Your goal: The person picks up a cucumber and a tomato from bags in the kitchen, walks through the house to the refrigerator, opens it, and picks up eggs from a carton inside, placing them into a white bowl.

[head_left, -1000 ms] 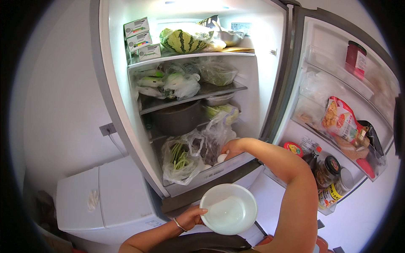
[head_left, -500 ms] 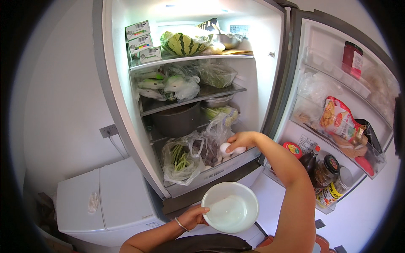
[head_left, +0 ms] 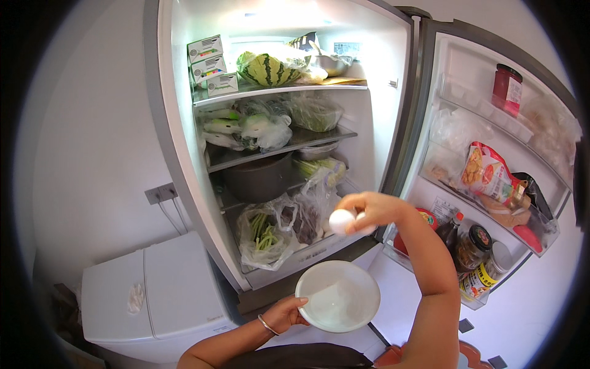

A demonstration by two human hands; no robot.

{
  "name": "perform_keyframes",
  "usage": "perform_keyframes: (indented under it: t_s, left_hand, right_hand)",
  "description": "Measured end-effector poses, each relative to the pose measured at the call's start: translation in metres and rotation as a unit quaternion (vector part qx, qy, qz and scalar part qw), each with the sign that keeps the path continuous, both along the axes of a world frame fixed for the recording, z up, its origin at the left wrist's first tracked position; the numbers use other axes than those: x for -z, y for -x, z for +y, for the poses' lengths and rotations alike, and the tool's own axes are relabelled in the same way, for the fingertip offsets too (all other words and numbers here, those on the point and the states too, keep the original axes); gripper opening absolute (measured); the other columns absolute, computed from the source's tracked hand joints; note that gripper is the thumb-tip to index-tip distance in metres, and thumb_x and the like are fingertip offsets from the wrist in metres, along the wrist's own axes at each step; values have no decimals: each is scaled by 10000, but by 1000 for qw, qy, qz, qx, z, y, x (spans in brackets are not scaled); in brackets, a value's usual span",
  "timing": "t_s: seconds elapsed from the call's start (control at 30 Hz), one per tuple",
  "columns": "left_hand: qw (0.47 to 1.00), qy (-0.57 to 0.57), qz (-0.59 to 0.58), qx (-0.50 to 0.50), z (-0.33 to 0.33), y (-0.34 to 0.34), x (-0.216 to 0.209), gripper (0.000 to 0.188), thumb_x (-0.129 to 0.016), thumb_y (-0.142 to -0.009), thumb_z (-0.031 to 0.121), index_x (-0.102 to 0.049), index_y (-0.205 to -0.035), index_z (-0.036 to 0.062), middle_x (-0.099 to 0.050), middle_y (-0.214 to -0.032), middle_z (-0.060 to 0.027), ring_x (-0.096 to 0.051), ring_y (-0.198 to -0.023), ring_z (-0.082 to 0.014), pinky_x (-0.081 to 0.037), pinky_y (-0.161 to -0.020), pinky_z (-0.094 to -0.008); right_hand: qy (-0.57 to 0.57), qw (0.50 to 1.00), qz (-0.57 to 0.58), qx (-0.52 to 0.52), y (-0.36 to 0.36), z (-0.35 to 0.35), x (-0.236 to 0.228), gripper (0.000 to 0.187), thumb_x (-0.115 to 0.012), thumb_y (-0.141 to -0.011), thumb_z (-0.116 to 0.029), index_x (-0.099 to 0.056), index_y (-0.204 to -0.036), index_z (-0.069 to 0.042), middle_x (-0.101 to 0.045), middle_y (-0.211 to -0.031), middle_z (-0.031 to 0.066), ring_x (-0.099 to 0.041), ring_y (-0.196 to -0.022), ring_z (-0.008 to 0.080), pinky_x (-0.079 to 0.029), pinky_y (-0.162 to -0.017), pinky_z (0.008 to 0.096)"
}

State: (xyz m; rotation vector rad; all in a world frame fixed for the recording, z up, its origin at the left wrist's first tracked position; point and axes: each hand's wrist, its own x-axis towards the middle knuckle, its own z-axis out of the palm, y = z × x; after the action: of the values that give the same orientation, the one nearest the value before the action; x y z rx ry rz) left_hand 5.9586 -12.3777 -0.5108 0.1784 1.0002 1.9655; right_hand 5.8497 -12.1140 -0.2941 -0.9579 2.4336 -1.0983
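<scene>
My right hand (head_left: 376,209) is closed around white eggs (head_left: 342,222). At least two show, and its fingers partly cover them. This hand is just in front of the fridge's bottom compartment, above and to the right of a white plastic bowl (head_left: 339,302). My left hand (head_left: 287,313), with a bangle on the wrist, grips that bowl by its left rim, thumb over the edge. No contents can be seen in the bowl. Behind the right hand, more pale eggs (head_left: 322,233) lie partly hidden beside a clear plastic bag of green beans (head_left: 264,234).
An open fridge door (head_left: 424,147) with jars and packets stands to the right. Fridge shelves hold a dark pot (head_left: 258,177), bagged vegetables (head_left: 264,126), a wrapped watermelon (head_left: 267,69) and small boxes (head_left: 208,66). A white lidded appliance (head_left: 184,289) sits at lower left.
My right hand has lifted the eggs out of the bottom compartment, moving toward me and slightly right. The bowl in my left hand has risen slightly.
</scene>
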Motion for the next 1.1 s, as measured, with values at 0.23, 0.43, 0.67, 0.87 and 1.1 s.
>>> perform_keyframes:
  t_s: [0.23, 0.43, 0.67, 0.87, 1.1]
  left_hand:
    - [1000, -23, 3, -14, -11, -5, -16, 516, -520, -826, 333, -423, -1222, 18, -550, -1136, -106, -561, -1010, -211, -437, -879, -382]
    - [998, -55, -7, -33, -12, -9, -22, 511, -527, -823, 316, -426, -1224, 17, -549, -1142, -105, -554, -1022, -206, -433, -885, -381]
    - [998, -27, 21, -61, -17, -13, -11, 525, -542, -793, 258, -394, -1250, 48, -522, -1156, -90, -543, -1026, -210, -447, -859, -388]
    - [997, -8, 27, -78, -24, -17, -7, 527, -542, -789, 257, -396, -1249, 45, -521, -1157, -94, -543, -1027, -207, -464, -836, -378]
    - [993, -13, 6, -117, -33, -22, -5, 511, -535, -784, 244, -417, -1228, 21, -542, -1135, -100, -571, -980, -202, -473, -825, -360]
  right_hand:
    - [-129, 978, 32, -159, -73, -35, 32, 418, -731, -656, -315, -613, -986, -87, -481, -1141, 155, -491, -1041, 300, -398, -872, 338]
    - [-240, 960, 105, -100, -101, -42, 84, 417, -706, -658, -347, -612, -990, -112, -450, -1172, 193, -498, -1019, 347, -418, -844, 368]
    - [-260, 945, 166, -112, -113, -55, 103, 384, -705, -637, -312, -603, -946, -108, -433, -1144, 224, -528, -942, 367, -439, -786, 413]
    - [-207, 956, 184, -97, -108, -50, 117, 354, -661, -703, -283, -592, -998, -100, -312, -1311, 244, -455, -1085, 379, -438, -826, 405]
    - [-91, 968, 222, 77, -79, -43, 58, 178, -590, -753, -265, -626, -797, -97, -610, -730, 81, -594, -703, 266, -463, -628, 365]
